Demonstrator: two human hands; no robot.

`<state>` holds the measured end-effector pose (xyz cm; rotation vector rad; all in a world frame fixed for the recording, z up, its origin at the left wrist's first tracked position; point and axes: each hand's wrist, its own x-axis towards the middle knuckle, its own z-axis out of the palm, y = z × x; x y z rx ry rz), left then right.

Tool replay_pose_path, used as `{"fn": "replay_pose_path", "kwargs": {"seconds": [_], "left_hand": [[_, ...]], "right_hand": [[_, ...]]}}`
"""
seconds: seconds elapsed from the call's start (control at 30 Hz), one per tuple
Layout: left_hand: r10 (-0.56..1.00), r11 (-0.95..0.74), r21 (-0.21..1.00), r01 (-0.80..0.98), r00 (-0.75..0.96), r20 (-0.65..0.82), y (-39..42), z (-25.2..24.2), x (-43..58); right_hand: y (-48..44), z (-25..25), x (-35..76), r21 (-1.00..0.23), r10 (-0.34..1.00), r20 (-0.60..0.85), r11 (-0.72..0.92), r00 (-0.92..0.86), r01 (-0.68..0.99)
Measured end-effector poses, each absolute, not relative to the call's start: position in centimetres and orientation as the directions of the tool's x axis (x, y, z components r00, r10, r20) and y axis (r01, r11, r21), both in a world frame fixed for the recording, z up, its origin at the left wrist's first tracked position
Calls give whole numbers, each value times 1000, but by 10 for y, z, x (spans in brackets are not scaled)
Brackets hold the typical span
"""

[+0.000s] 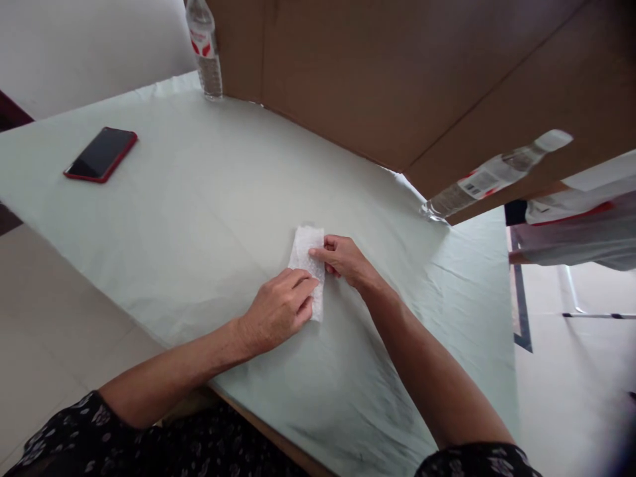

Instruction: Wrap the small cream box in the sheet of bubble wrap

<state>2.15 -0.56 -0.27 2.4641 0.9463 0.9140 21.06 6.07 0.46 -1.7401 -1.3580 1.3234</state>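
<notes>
A narrow, folded white textured sheet [304,246] lies on the pale green tablecloth in front of me; whether it is tissue or bubble wrap I cannot tell. My left hand [278,308] is closed over its lower part, fingers curled and fingertips pressing on it. On the opposite side, my right hand [348,260] pinches the sheet's right edge, with the thumb on top and the other fingers bent at the side. The sheet's lower left portion is hidden under my left hand.
Large brown cardboard panels [338,79] stand along the table's far side. Water bottles stand before them, one at the left [209,66] and another at the right [484,180]. A red-cased phone [102,156] lies on the tablecloth [199,199]. Part of another person [581,228] shows at right.
</notes>
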Motion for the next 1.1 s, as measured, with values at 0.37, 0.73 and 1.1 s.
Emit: {"fn": "replay_pose_path", "kwargs": {"seconds": [0.37, 0.73, 1.1], "left_hand": [[738, -660, 588, 467, 551, 390, -1, -5, 18], [860, -496, 530, 688, 307, 407, -15, -6, 20], [812, -569, 560, 602, 306, 496, -17, -21, 17]], "right_hand": [[50, 7, 200, -978, 981, -193, -189, -31, 87], [-2, 18, 194, -995, 991, 61, 70, -119, 72], [-40, -8, 199, -652, 816, 504, 575, -284, 494]]}}
